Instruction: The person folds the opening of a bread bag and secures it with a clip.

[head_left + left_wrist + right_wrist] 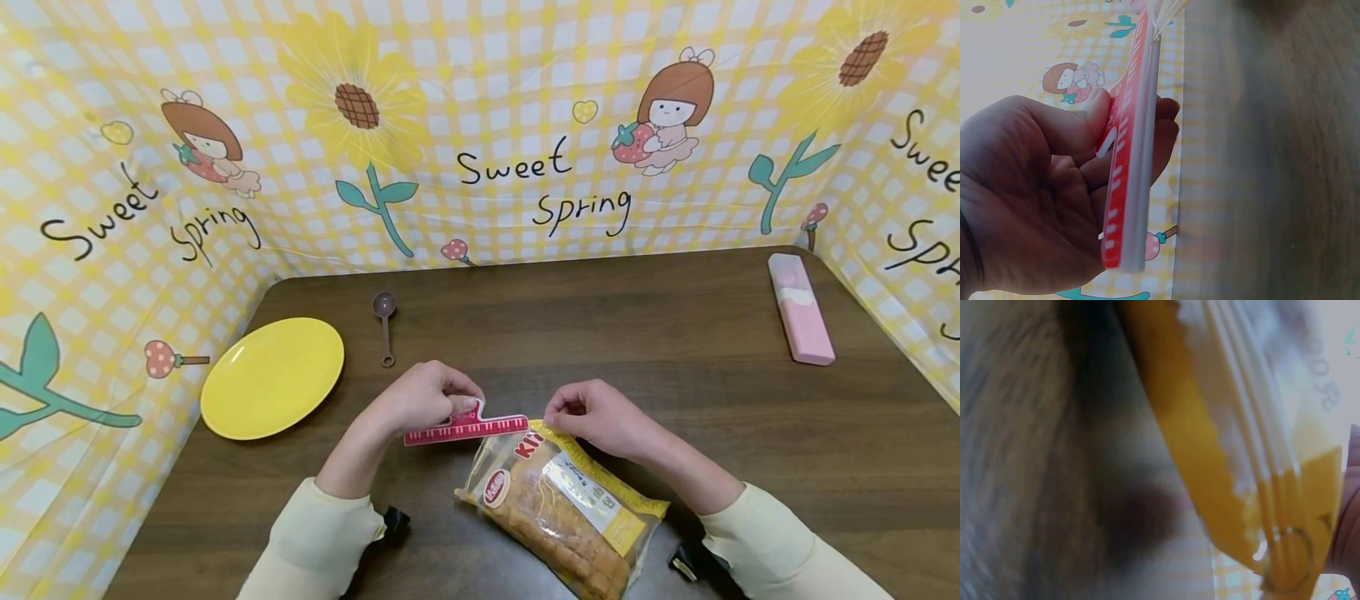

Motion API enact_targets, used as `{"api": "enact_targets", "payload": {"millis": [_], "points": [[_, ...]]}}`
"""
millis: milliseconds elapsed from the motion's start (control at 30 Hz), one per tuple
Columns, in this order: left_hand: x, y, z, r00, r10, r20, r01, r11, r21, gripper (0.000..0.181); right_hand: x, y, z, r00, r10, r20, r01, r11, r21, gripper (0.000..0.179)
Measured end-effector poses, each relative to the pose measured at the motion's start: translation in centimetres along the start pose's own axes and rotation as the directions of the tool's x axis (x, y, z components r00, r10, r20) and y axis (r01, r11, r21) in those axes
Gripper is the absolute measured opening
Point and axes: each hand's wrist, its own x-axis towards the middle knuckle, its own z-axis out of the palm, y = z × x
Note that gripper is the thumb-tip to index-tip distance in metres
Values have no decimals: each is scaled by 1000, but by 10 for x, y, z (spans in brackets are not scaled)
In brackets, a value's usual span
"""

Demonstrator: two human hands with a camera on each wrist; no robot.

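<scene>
On the desk (570,325) lies a bread bag (540,512), its upper edge (538,426) pinched in a person's right grip (597,417), near a red clip (467,429) pinched in the left grip (427,398). A slackened right pinch could let the film (1179,437) slip.

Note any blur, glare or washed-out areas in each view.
Head view: mostly sharp, small highlights on the bread bag; left wrist: red clip clearer than the blurred tabletop at right, checked cloth washed out upper left; right wrist: heavily blurred at left, pale at upper right.

Pale cream sleeves (321,533), black wrist cameras (397,522), dark strap (975,250)
</scene>
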Motion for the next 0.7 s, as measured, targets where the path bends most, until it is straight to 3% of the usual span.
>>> {"api": "enact_targets", "payload": {"millis": [333,700], "points": [[3,2,6,1000,-20,-24,19,999,-44,15,0,0,1,1000,-21,-19,21,1000,7,11],[1,2,1,999,-35,-29,32,994,-106,14,-1,-1,-4,997,59,-52,-56,997,57,13]]}}
